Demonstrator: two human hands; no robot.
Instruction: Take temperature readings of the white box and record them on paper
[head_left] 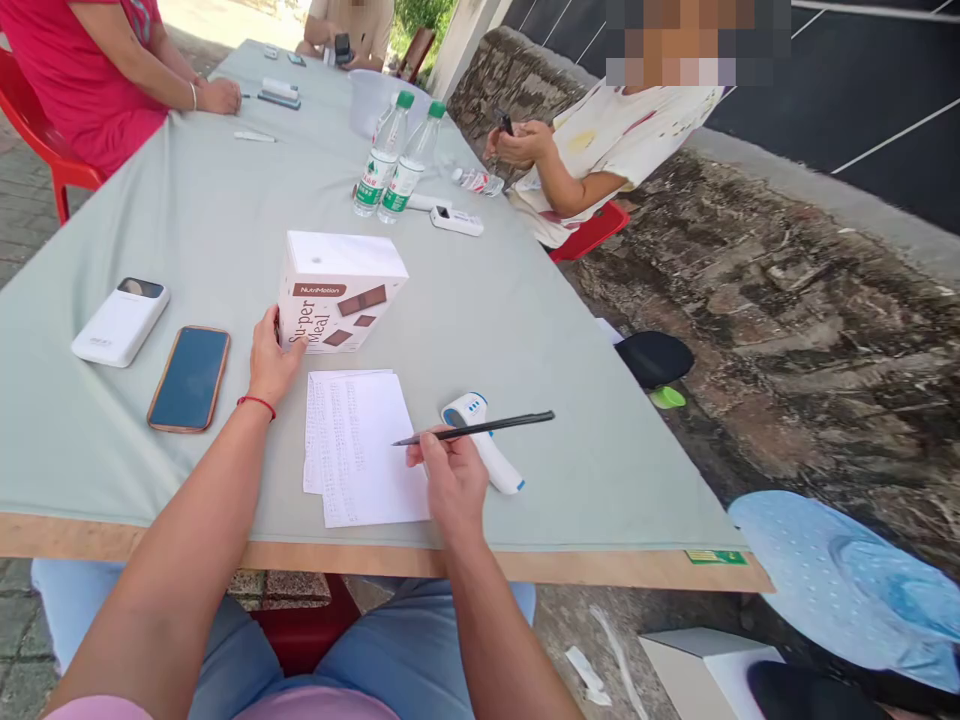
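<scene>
The white cardboard box [341, 290] is standing mid-desk, the left hand [271, 362] touching its near-left corner, grip apart; the right hand [450, 478] is pinching a black pen [476, 429] over white printed sheets [360, 445] near the front edge.

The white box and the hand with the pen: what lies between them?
In the head view, printed paper sheets lie between the white box and the right hand.

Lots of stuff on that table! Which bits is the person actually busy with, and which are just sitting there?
In use:
- black pen, held in the right hand
- white printed paper sheets, under the pen tip
- white Super Meal carton, touched by the left hand

Lying about:
- white-and-blue thermometer gun
- orange-cased phone
- white power bank
- two green-capped water bottles
</scene>
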